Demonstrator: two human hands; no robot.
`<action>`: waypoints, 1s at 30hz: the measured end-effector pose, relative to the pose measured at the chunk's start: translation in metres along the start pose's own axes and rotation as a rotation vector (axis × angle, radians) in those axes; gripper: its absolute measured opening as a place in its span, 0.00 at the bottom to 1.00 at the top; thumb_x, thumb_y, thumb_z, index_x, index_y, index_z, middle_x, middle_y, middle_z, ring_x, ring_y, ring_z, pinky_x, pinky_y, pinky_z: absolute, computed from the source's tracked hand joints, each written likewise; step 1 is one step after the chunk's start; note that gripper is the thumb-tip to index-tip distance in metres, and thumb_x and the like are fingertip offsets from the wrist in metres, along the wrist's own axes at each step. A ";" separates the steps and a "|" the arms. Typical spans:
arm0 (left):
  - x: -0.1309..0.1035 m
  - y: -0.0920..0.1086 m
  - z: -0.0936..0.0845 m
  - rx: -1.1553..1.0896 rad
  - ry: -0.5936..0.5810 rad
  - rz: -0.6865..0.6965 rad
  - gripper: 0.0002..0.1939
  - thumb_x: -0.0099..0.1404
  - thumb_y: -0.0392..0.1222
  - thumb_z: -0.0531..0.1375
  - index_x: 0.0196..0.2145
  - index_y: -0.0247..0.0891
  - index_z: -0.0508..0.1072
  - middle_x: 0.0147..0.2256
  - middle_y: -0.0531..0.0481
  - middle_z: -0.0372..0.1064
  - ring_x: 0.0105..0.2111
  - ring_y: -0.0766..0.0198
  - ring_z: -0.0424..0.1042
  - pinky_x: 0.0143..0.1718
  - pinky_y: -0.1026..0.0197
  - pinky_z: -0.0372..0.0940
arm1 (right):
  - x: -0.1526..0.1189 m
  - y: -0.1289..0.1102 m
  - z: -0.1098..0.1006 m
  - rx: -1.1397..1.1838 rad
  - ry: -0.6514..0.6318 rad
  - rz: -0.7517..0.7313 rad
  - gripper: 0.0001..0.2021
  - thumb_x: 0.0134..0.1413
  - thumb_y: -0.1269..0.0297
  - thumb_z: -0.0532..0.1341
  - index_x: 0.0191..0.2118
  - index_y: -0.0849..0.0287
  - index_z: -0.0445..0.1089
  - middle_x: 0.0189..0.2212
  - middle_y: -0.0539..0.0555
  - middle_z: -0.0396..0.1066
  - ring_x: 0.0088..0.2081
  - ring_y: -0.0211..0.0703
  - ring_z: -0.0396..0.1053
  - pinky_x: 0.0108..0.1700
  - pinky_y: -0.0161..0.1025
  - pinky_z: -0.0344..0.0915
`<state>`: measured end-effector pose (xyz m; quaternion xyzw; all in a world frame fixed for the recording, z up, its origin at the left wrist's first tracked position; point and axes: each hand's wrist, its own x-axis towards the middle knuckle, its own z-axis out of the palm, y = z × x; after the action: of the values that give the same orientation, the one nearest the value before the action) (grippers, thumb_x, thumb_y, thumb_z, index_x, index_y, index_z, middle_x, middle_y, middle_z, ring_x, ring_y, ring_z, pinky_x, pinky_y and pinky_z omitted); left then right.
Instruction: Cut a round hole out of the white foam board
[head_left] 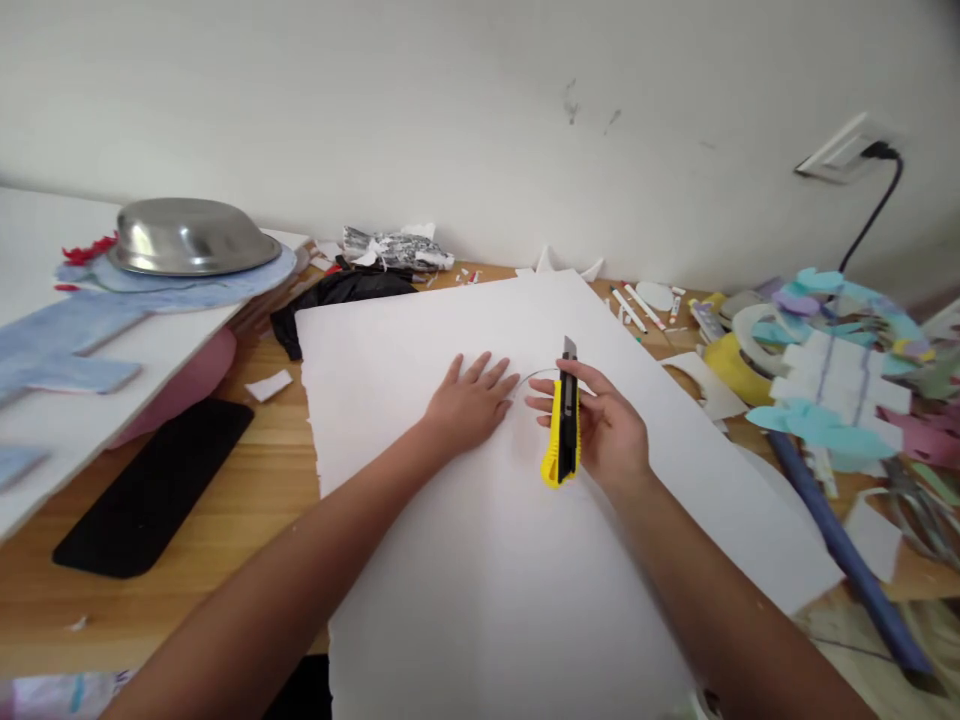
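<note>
A large white sheet of board (420, 560) covers the middle of the wooden table. My left hand (471, 402) lies flat on it, fingers spread, holding nothing. In my right hand (611, 425) is a yellow and black utility knife (562, 430), held just above the board with its blade out and pointing away from me. A thin curved line (536, 378) is drawn on the board between my two hands; the right hand hides part of it.
An upturned metal bowl (191, 237) rests on painted blue-white board at the left. A black rectangular pad (154, 490) lies below it. Markers (643, 305) and scraps lie at the back. At the right are scissors (919, 510), tape (757, 340) and a dark blue rod (847, 555).
</note>
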<state>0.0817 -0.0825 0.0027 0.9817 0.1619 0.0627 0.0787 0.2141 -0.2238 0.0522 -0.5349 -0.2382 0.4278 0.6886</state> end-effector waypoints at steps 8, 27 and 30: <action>0.003 -0.015 -0.005 -0.062 -0.032 0.067 0.28 0.76 0.52 0.40 0.70 0.47 0.53 0.71 0.55 0.45 0.71 0.55 0.43 0.69 0.40 0.40 | 0.029 0.007 -0.006 0.043 -0.157 -0.061 0.21 0.51 0.54 0.70 0.51 0.48 0.69 0.45 0.52 0.77 0.46 0.40 0.76 0.39 0.34 0.74; 0.022 -0.068 -0.021 -0.131 -0.112 0.173 0.25 0.76 0.43 0.42 0.67 0.54 0.59 0.70 0.60 0.45 0.71 0.60 0.42 0.70 0.44 0.37 | 0.054 0.032 0.021 -0.424 0.186 -0.057 0.13 0.58 0.54 0.59 0.33 0.58 0.73 0.19 0.48 0.68 0.18 0.34 0.63 0.20 0.31 0.61; 0.023 -0.068 -0.019 -0.141 -0.117 0.167 0.25 0.76 0.43 0.42 0.67 0.55 0.58 0.70 0.61 0.44 0.71 0.60 0.42 0.70 0.44 0.36 | 0.061 0.037 0.025 -0.418 0.322 0.015 0.11 0.56 0.59 0.59 0.30 0.59 0.72 0.16 0.48 0.67 0.16 0.33 0.62 0.16 0.29 0.58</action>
<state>0.0790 -0.0088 0.0118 0.9857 0.0700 0.0230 0.1515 0.2137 -0.1571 0.0175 -0.7285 -0.2051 0.2837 0.5888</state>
